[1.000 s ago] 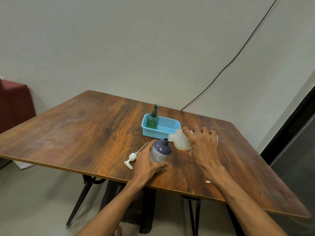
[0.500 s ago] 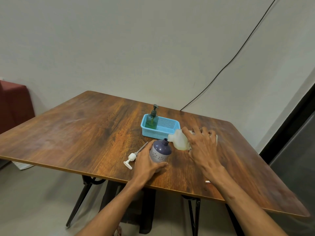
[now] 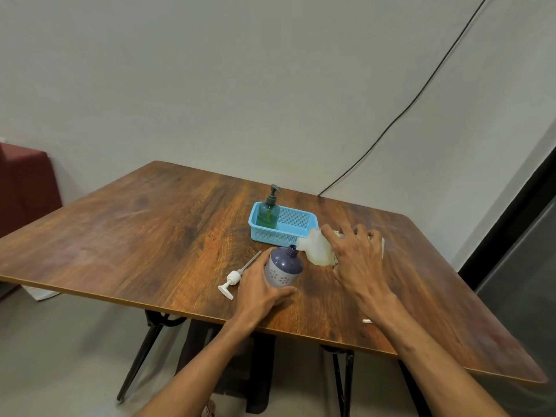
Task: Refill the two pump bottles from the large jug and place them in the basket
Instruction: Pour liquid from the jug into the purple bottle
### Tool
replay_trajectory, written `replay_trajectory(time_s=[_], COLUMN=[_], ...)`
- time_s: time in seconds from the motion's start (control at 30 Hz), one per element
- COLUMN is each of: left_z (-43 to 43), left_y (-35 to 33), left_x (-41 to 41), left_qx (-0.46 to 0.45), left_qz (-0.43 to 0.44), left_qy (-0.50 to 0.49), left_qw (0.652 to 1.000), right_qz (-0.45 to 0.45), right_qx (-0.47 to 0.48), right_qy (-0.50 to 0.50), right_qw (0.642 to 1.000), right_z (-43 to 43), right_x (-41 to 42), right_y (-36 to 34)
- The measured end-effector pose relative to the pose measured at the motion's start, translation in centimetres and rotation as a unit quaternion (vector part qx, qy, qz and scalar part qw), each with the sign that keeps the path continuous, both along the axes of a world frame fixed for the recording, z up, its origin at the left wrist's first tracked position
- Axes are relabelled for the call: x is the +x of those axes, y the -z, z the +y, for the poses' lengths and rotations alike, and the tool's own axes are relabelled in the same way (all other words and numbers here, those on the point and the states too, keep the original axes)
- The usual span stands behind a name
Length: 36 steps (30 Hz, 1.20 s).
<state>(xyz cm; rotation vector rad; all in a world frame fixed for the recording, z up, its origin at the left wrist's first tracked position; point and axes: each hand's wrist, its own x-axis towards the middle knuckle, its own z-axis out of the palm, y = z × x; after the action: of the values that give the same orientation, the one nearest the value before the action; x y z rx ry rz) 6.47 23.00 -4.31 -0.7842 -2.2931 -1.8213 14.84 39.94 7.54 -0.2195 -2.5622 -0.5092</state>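
Your left hand (image 3: 258,288) held the purple bottle (image 3: 282,269) upright on the desk (image 3: 156,236), just in front of the basket (image 3: 301,233), so it could not tip. Your right hand (image 3: 359,263) gripped the jug (image 3: 316,249), tilted, spout at the open neck. The pump (image 3: 230,281) lay left of the bottle; the green bottle (image 3: 267,213) already stood inside the basket.

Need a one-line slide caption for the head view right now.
Right hand tips translucent white jug into open purple bottle steadied by left hand; green pump bottle in blue basket.

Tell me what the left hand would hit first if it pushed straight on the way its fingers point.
The left hand already wraps the purple bottle. Beyond it, the tilted jug likely comes first, though depth is unclear.
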Motion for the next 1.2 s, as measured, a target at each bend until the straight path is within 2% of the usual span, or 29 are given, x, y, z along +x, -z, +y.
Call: replay_trajectory(time_s=[1.2], left_z=[-0.01], left_y=[-0.2], left_x=[0.06], left_qx=[-0.003], left_qz=[0.005], left_qy=[-0.002], left_qw=[1.0], right_qz=[-0.006], right_qx=[-0.002], right_qy=[-0.002], right_qw=[1.0], right_z=[0.12], right_x=[-0.08], right_y=[-0.15])
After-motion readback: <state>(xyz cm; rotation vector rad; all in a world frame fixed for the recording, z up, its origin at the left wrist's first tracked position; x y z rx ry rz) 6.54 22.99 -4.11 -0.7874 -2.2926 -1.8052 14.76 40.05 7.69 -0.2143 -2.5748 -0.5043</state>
